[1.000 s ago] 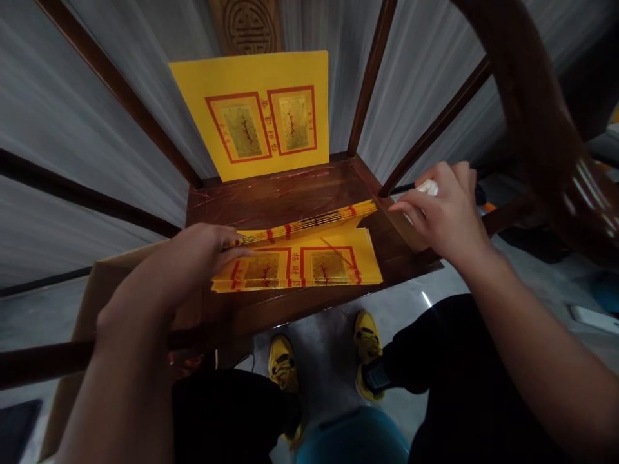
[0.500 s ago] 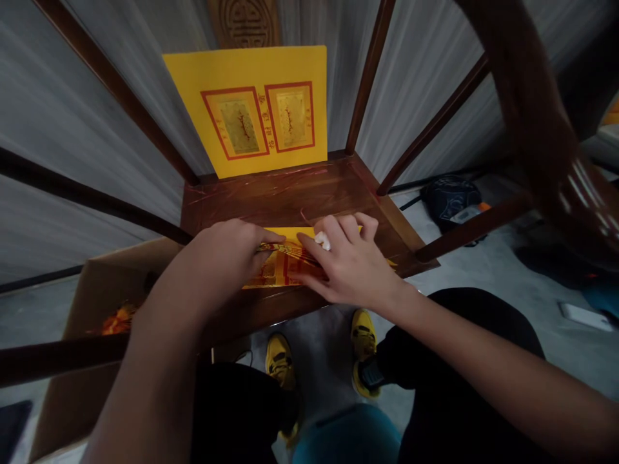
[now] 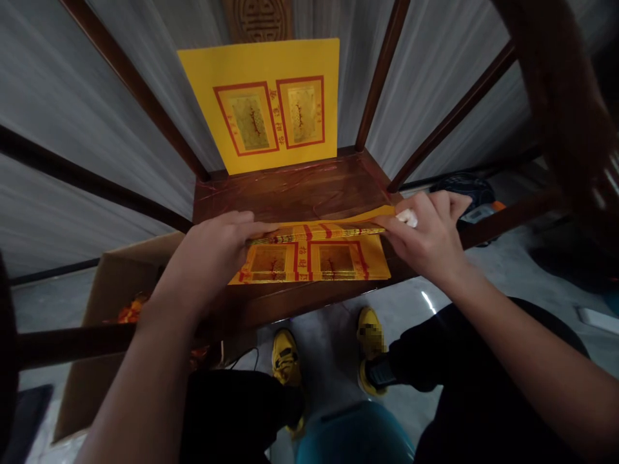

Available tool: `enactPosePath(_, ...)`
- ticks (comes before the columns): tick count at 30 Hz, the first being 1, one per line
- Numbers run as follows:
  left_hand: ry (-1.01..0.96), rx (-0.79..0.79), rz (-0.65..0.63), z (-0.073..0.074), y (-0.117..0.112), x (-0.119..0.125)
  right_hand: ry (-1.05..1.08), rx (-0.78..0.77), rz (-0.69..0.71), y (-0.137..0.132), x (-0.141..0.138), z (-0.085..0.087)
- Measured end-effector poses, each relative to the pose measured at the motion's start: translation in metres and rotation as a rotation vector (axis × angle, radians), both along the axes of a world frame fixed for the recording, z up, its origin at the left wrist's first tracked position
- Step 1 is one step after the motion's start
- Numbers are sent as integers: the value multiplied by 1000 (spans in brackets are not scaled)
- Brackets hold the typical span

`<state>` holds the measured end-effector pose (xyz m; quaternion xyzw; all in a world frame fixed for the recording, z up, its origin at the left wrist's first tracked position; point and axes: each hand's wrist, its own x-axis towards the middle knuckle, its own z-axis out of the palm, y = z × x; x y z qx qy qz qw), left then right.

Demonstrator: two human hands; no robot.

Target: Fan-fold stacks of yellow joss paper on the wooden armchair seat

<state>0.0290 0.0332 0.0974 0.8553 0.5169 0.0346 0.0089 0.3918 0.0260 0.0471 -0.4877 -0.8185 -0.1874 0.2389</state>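
Note:
On the dark wooden chair seat [image 3: 290, 190] lies a stack of yellow joss paper [image 3: 309, 263] with gold foil panels in red frames. A folded yellow paper strip with red bands [image 3: 319, 232] lies across the stack's far edge. My left hand [image 3: 213, 254] pinches the strip's left end. My right hand [image 3: 425, 235] holds its right end and also has a small white wad [image 3: 407, 218] in its fingers. A large matching yellow sheet [image 3: 258, 103] stands upright against the chair back.
Wooden chair spindles [image 3: 382, 74] and an armrest [image 3: 556, 96] surround the seat. A cardboard box [image 3: 116, 303] with orange contents stands at lower left. My yellow shoes [image 3: 286, 357] rest on the grey floor, near a blue round object [image 3: 355, 438]. A dark bag [image 3: 464, 196] sits at right.
My hands met over the stack, then moved apart. The strip went from a slanted position to lying level across the stack's far edge, held at both ends.

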Motion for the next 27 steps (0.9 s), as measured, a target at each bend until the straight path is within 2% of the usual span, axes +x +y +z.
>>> enactPosePath(4,-5,-72,111,-13,4,-12,44,-56,21,0,1,-7)
enactPosePath(7,49,-48,143,-22,5,-12,3,-43,30,2,-4,-10)
enactPosePath(9,94,54,176,-23,1,1,-40,-21,10,5,-9,-9)
enactPosePath(12,20,309,301,-17,-15,41,-98,-7,-43,12,-21,-1)
enactPosePath(13,-35,343,270,-15,-21,58,-114,-10,-56,15,-24,3)
enactPosePath(14,-75,341,148,-15,-28,74,-126,-17,-64,17,-27,6)
enactPosePath(16,-105,243,-255,-18,-36,104,-139,-32,-70,22,-31,11)
enactPosePath(17,-98,179,-394,-23,-37,116,-137,-37,-71,23,-32,13)
enactPosePath(18,-96,150,-445,-29,-36,125,-130,-38,-73,24,-32,15)
enactPosePath(19,-83,124,-449,-37,-32,132,-119,-34,-74,25,-32,15)
enactPosePath(23,-1,74,-327,-66,-6,144,-35,37,-95,28,-29,16)
enactPosePath(27,-13,55,-280,-76,13,150,78,157,-164,39,-31,17)
